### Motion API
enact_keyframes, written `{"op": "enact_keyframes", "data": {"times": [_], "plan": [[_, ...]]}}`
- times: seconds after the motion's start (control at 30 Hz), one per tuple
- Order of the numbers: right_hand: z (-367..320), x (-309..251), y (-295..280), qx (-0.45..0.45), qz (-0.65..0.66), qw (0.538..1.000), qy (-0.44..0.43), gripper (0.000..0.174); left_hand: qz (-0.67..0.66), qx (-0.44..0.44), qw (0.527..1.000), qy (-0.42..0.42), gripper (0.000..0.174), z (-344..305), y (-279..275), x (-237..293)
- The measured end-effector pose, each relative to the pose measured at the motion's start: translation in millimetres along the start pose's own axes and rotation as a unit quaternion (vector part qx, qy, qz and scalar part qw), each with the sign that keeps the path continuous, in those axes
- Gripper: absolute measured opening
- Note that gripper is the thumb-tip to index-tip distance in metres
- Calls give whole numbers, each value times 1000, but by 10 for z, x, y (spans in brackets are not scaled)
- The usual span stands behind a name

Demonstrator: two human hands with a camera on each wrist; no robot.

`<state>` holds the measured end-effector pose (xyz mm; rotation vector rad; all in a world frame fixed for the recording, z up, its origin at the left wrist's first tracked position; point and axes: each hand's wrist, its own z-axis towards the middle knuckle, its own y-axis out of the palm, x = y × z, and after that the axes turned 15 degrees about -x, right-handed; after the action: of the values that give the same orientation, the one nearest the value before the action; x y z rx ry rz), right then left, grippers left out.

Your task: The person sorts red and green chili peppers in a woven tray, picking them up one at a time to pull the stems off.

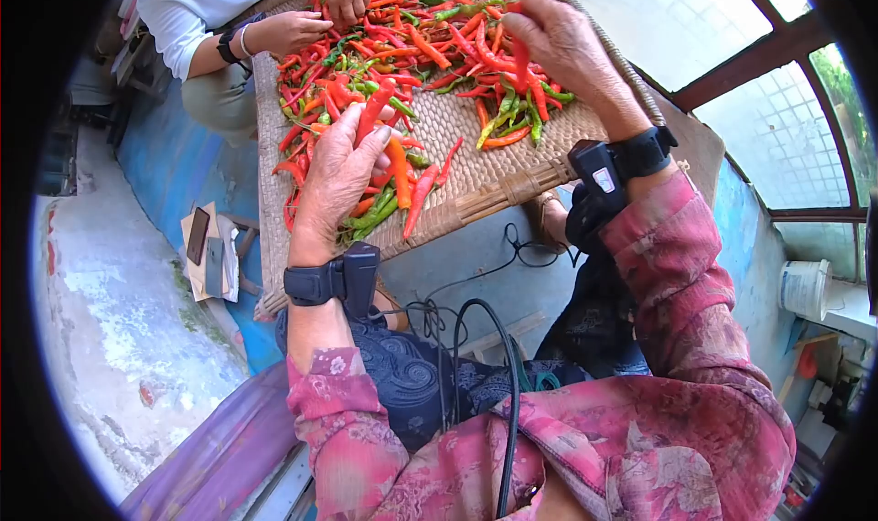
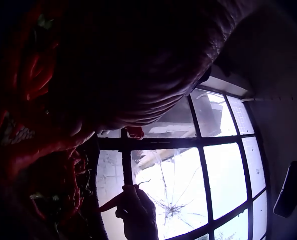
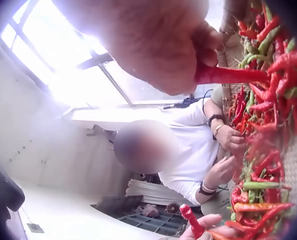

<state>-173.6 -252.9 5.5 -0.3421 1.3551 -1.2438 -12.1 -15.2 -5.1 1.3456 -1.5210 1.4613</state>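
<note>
Red, orange and green peppers [image 1: 430,41] lie heaped on a woven tray [image 1: 498,160]. At the heap's near left side the left hand [image 1: 343,169] holds a red pepper [image 1: 375,109] upright and an orange pepper [image 1: 400,169] pointing down. Above the right part of the heap, the right hand [image 1: 572,50] pinches a red pepper [image 1: 520,62], which hangs down from the fingers. The right wrist view shows that pepper [image 3: 233,75] below the right hand [image 3: 148,45]. In the left wrist view the left hand [image 2: 133,65] is dark, its fingers mostly hidden.
Across the tray's far left, another person in white [image 1: 197,13] has both hands at the peppers. Black cables [image 1: 508,356] run over the lap. A stool with papers and a phone [image 1: 197,236] stands left; a white bucket [image 1: 805,288] and windows are at right.
</note>
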Motion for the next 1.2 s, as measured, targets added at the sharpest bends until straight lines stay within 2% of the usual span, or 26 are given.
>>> {"op": "enact_keyframes", "data": {"times": [0.03, 0.07, 0.1, 0.17, 0.2, 0.23, 0.27, 0.3, 0.33, 0.37, 0.43, 0.5, 0.53, 0.6, 0.63, 0.7, 0.77, 0.83, 0.9, 0.93, 0.97, 1.03, 1.07, 1.1, 1.17, 1.2], "plan": [[-23, 17, -59, 31, -45, 998, 14, 27, -44, -4, 999, 20, 25, 0, 2, -13], [-34, 67, -127, 6, -38, 997, 72, 29, -42, -4, 999, 20, 25, -5, 1, -17], [-56, 72, -135, 7, -37, 997, 71, 29, -63, -3, 998, 21, 25, -6, 0, -18], [-105, 79, -136, 62, -237, 967, 72, 33, -81, -4, 996, 23, 24, 3, 5, 5], [-72, 83, -54, 71, -199, 975, 68, 36, -92, 9, 996, 16, 23, -2, 15, 21], [-40, -70, 32, 124, -167, 978, 2, 28, -102, 23, 994, 9, 22, 2, 25, 33], [-75, -221, 74, -25, -35, 997, 59, 33, -102, 23, 995, 9, 22, 11, 32, 36], [-88, -340, 191, -131, 98, 986, 21, 31, -115, 29, 993, 11, 20, 14, 33, 33], [-112, -430, 329, -210, 132, 967, -56, 32, -127, 37, 991, 13, 19, 21, 36, 27], [-156, -524, 518, -246, 145, 958, -39, 34, -125, 36, 991, 11, 19, 35, 45, 15], [-191, -807, 539, -344, 174, 923, 5, 35, -152, 28, 987, 44, 18, 73, 66, -37], [-139, -801, 703, -312, 138, 938, -65, 30, -152, 21, 987, 48, 19, 67, 55, -45], [-119, -794, 728, -314, 139, 937, -67, 30, -158, 46, 985, 54, 20, 54, 79, 3], [-80, -813, 734, -330, 200, 922, -31, 23, -167, 79, 981, 58, 22, 29, 41, 21], [-76, -865, 677, -351, 301, 887, 9, 19, -167, 82, 981, 58, 22, 25, 10, 26], [-60, -835, 662, -353, 361, 863, 18, 17, -135, 105, 985, 32, 21, 16, -39, 35], [-30, -716, 738, -265, 320, 909, -41, 14, -135, 110, 985, 22, 21, 8, -68, 3], [4, -779, 534, -229, 327, 916, 32, 18, -125, 125, 983, 41, 21, -1, -48, 19], [39, -713, 336, -171, 221, 959, 36, 23, -133, 128, 982, 46, 20, -27, -43, 34], [39, -621, 334, -83, 177, 980, 39, 27, -148, 127, 979, 53, 19, -36, -49, 27], [84, -450, 284, -17, -95, 995, 25, 26, -163, 126, 977, 59, 19, -46, -57, 22], [46, -312, 123, -22, -260, 963, 66, 26, -182, 115, 974, 66, 18, -74, -88, 18], [-12, -267, 123, 27, -278, 959, 49, 30, -201, 102, 972, 73, 17, -77, -94, 20], [-43, -305, 117, 28, -280, 958, 51, 30, -201, 99, 972, 74, 17, -68, -91, 24], [-80, -415, 185, -97, -90, 991, -1, 38, -269, 78, 956, 88, 16, -43, -83, 32], [-106, -504, 241, -204, 65, 977, -27, 46, -297, 67, 947, 104, 16, -21, -73, 11]]}}
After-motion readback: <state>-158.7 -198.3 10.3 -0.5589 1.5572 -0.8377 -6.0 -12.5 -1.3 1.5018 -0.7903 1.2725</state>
